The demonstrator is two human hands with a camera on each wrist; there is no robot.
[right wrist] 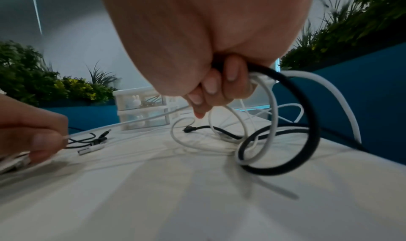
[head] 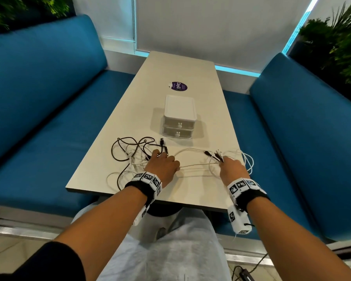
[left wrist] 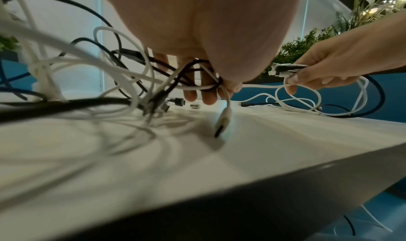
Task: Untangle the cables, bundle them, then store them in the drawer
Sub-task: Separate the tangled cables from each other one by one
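A tangle of black and white cables (head: 128, 153) lies on the near part of the pale table (head: 170, 67). My left hand (head: 162, 165) sits over the tangle's right side. Its fingers (left wrist: 211, 95) curl round several black and white strands, and a white plug (left wrist: 224, 121) dangles below them. My right hand (head: 231, 167) grips a bunch of cable ends (left wrist: 283, 69), with black and white loops (right wrist: 285, 140) hanging from its fist (right wrist: 211, 92). A white cable (head: 195, 164) runs between the two hands. The white two-drawer unit (head: 178, 118) stands behind the cables, both drawers closed.
A purple round sticker (head: 177, 86) lies on the table beyond the drawer unit. Blue benches (head: 49, 98) flank the table on both sides. Plants (head: 336, 43) stand behind the benches. Some white loops (head: 248, 161) hang over the table's right edge.
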